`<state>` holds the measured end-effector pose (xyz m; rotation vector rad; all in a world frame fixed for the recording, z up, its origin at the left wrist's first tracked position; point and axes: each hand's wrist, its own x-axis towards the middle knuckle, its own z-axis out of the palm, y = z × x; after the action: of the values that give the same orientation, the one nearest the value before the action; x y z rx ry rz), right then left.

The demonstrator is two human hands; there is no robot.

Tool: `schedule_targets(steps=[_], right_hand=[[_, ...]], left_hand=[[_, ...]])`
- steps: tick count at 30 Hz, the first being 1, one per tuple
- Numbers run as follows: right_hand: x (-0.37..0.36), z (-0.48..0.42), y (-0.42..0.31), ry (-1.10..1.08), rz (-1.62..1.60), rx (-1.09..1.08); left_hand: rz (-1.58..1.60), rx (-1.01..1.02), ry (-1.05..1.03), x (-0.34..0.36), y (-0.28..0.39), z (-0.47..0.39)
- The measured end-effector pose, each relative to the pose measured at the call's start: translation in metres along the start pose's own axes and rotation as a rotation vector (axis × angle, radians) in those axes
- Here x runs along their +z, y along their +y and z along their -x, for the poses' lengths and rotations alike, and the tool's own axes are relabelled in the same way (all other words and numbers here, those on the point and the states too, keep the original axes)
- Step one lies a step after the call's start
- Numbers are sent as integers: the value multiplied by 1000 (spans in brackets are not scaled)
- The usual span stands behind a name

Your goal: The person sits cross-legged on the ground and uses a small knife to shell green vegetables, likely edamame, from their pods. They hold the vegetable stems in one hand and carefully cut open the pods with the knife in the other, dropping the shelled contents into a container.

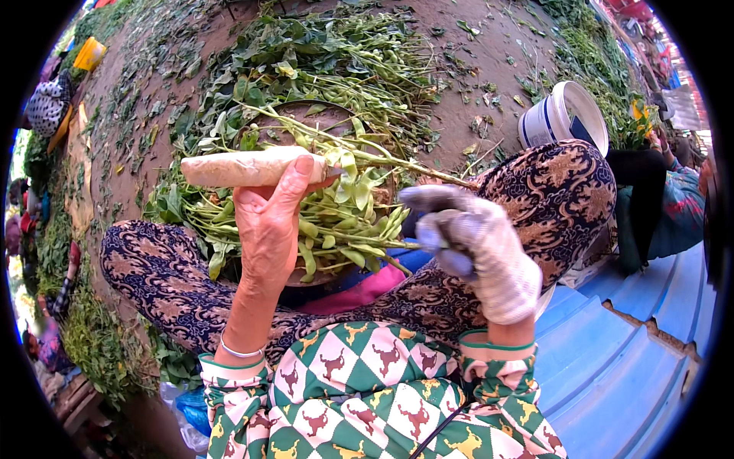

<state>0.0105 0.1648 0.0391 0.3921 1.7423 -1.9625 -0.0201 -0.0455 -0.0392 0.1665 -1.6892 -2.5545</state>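
My bare left hand grips a thick, pale handle, held level; a short dark metal tip pokes out at its right end. Green bean pods, apparently soybeans, hang right at that tip. They belong to a long bean stalk slanting down to the right. Its bare end reaches the upper edge of my right hand, which wears a soiled whitish glove with purple fingertips. The right fingers are curled, and whether they hold the stalk is hidden. Below both hands, more podded stalks lie across my lap area.
Ahead lies a heap of leafy bean plants on leaf-strewn ground. A white bucket tilts beside my right knee. Blue corrugated sheeting spans the right. Another person sits at far right; a yellow bucket stands far left.
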Motion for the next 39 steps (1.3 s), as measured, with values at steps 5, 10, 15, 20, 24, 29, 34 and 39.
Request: schedule_targets(steps=[5,10,15,20,24,29,34,39], right_hand=[[-51,68,-2,242,-34,-402],[-132,107,41,651,-83,-403],[-184,98,124,866,604,92],[-191,82,97,980,468,-494],[-89,64,-3,937,547,-612],[-6,5,-16,254,737,-649],[31,-70,6,214,882,-816],[30,-96,11,149,1463,-730]], left_hand=[[124,28,-61,-2,8,4],[136,43,-47,-1,16,7],[111,47,-39,-4,24,6],[91,39,-70,1,34,2],[44,44,-79,2,50,0],[12,-1,-121,7,71,-14],[11,-108,-257,13,83,-26],[-97,-58,-293,17,89,-34]])
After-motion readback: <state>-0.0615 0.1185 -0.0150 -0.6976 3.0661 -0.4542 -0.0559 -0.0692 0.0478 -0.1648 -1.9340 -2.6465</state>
